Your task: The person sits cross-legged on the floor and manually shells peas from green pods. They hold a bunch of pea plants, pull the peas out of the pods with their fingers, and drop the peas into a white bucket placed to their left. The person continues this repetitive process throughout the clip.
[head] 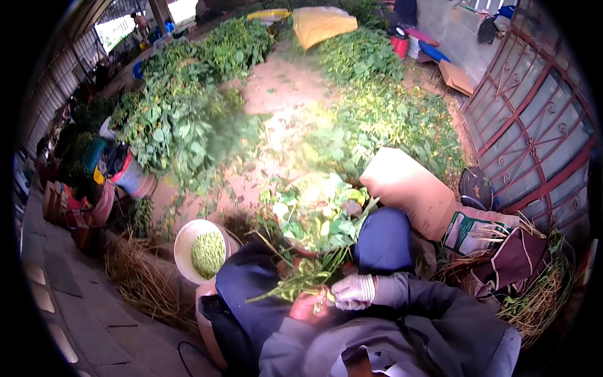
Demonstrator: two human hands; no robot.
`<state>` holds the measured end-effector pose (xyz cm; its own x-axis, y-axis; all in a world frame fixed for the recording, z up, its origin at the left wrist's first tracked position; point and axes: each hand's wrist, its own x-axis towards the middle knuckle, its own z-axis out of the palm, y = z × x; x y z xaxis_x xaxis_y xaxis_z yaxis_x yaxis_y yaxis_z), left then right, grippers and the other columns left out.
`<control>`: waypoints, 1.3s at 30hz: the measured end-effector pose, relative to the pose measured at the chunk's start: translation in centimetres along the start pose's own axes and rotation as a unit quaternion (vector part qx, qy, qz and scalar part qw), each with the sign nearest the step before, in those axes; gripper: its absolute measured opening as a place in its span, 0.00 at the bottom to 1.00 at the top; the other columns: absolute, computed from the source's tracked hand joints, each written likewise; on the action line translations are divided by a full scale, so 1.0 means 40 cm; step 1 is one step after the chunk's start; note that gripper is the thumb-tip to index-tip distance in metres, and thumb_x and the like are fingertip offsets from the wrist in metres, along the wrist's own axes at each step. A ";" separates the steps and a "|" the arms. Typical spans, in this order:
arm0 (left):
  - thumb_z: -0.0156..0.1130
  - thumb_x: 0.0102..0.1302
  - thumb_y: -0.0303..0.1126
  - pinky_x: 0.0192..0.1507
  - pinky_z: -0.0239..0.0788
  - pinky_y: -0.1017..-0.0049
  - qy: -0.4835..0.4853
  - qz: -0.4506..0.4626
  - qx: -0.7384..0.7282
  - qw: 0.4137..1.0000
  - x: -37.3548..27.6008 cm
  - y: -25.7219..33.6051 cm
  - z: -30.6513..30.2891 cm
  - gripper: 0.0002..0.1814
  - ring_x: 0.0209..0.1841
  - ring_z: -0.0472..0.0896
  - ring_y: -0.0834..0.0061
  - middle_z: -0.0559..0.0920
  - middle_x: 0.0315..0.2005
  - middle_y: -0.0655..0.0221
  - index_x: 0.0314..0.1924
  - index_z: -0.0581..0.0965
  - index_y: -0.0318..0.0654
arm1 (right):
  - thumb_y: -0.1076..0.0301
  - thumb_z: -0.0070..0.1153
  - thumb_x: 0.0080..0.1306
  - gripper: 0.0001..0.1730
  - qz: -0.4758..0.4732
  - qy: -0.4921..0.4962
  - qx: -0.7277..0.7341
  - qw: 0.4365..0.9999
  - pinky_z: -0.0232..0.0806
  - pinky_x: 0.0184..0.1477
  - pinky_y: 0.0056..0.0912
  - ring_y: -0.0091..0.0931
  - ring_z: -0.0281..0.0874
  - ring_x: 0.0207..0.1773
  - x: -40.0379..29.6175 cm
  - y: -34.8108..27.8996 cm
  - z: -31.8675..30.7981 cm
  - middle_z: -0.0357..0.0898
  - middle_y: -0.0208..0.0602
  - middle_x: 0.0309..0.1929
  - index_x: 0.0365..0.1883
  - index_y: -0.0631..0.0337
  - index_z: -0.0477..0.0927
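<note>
In the head view, my left hand (309,305), bare, is closed around a green bean plant stalk (306,278) with pods and leaves, held low over my lap. My right hand (353,291), in a light striped knit glove, meets it from the right with fingers drawn together at the stalk; whether they pinch a pod is hidden. A white bucket (181,247) by my left knee holds many shelled green beans (207,254). Between my knees, leaves and pods (325,221) fill a round container whose rim (301,251) partly shows.
Large heaps of uprooted bean plants lie at the left (174,118) and right (391,118). A cardboard sheet (410,188) leans beyond my right knee. Dry stalks (141,282) lie left, more stalks (541,301) right. A red metal gate (532,136) stands far right, a yellow sack (322,26) ahead.
</note>
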<state>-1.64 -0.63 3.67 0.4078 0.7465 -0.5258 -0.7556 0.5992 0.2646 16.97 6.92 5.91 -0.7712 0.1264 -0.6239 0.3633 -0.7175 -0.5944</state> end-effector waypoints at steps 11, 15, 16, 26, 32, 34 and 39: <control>0.59 0.62 0.28 0.15 0.54 0.84 0.062 0.050 0.039 0.996 0.014 -0.034 -0.031 0.03 0.19 0.69 0.83 0.73 0.21 0.74 0.35 0.76 0.37 | 0.60 0.46 0.64 0.12 -0.052 0.167 -0.222 0.959 0.60 0.13 0.21 0.18 0.65 0.12 0.035 0.015 0.043 0.71 0.26 0.16 0.26 0.56 0.75; 0.59 0.62 0.30 0.15 0.54 0.84 0.052 0.053 0.039 0.997 0.005 -0.035 -0.033 0.05 0.19 0.69 0.83 0.73 0.20 0.73 0.35 0.76 0.36 | 0.59 0.46 0.65 0.13 -0.055 0.157 -0.235 0.958 0.60 0.13 0.22 0.18 0.66 0.12 0.031 0.010 0.052 0.71 0.26 0.15 0.25 0.56 0.74; 0.60 0.62 0.30 0.15 0.54 0.84 0.049 0.052 0.039 0.997 0.004 -0.034 -0.031 0.05 0.19 0.69 0.83 0.73 0.20 0.73 0.34 0.76 0.36 | 0.59 0.46 0.64 0.13 -0.054 0.154 -0.239 0.957 0.60 0.13 0.23 0.19 0.67 0.13 0.037 0.021 0.045 0.71 0.27 0.15 0.25 0.56 0.74; 0.61 0.61 0.32 0.16 0.55 0.84 0.048 0.037 0.058 0.996 0.019 -0.028 -0.022 0.08 0.20 0.69 0.82 0.72 0.20 0.73 0.37 0.75 0.37 | 0.63 0.47 0.63 0.09 -0.022 0.134 -0.106 0.985 0.58 0.12 0.22 0.20 0.64 0.12 0.033 0.019 0.027 0.70 0.28 0.16 0.28 0.55 0.75; 0.61 0.62 0.35 0.15 0.54 0.84 0.063 0.060 0.084 0.993 0.017 -0.039 -0.016 0.08 0.18 0.68 0.83 0.72 0.19 0.74 0.34 0.75 0.39 | 0.63 0.47 0.64 0.10 -0.005 0.132 -0.052 0.990 0.59 0.14 0.25 0.21 0.66 0.13 0.042 0.038 0.013 0.71 0.29 0.15 0.28 0.58 0.75; 0.62 0.61 0.37 0.14 0.51 0.85 0.077 0.086 0.132 0.984 0.014 -0.044 -0.002 0.10 0.16 0.66 0.86 0.71 0.17 0.76 0.30 0.75 0.39 | 0.63 0.47 0.64 0.11 -0.035 0.225 -0.219 0.949 0.60 0.16 0.26 0.21 0.68 0.15 0.061 0.048 0.033 0.71 0.30 0.15 0.28 0.59 0.76; 0.61 0.61 0.36 0.14 0.49 0.85 0.046 0.046 0.193 0.979 0.015 -0.037 -0.021 0.10 0.15 0.63 0.88 0.70 0.17 0.76 0.27 0.74 0.39 | 0.64 0.48 0.63 0.11 -0.049 0.252 -0.223 0.941 0.62 0.19 0.27 0.21 0.68 0.16 0.065 0.051 0.037 0.71 0.30 0.15 0.26 0.60 0.75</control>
<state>-0.71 -1.32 2.28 0.2854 0.7841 -0.5511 -0.5296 0.6082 0.5912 14.93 4.77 3.83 -0.5077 0.5653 -0.6501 0.5737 -0.3411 -0.7446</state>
